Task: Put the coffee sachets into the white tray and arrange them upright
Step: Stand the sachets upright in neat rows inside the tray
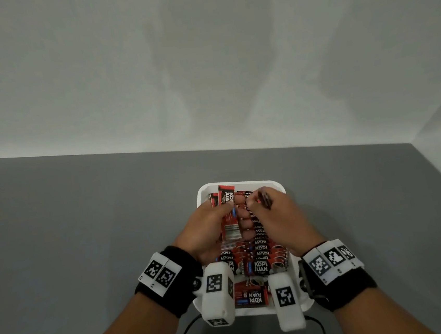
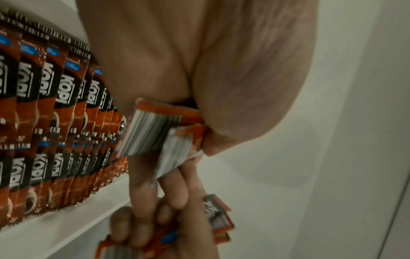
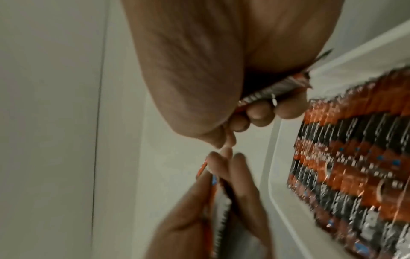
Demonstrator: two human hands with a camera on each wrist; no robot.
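Setting: head view looks down on a grey table meeting pale walls; both hands work low in the centre of the frame.
Tray: a white tray sits on the table at lower centre, its far rim clear of the hands.
Progress: looks well along. The standing rows of sachets fill most of the tray's middle, packed front to back on their edges. A flat sachet lies on its side at the tray's near end, between the two wrist cameras; by my reading it must yet be stood up, as must those in the hands.
Left hand: the left hand clasps a small bundle of sachets above the far half of the tray, thumb on one face, fingers curled round the other.
Right hand: the right hand is just beside the left, fingers curled around a single sachet; the right wrist view shows it pressed into the palm.
Sachet look: narrow stick packets, red-orange with a black band, white lettering, a small blue patch and striped crimped ends.
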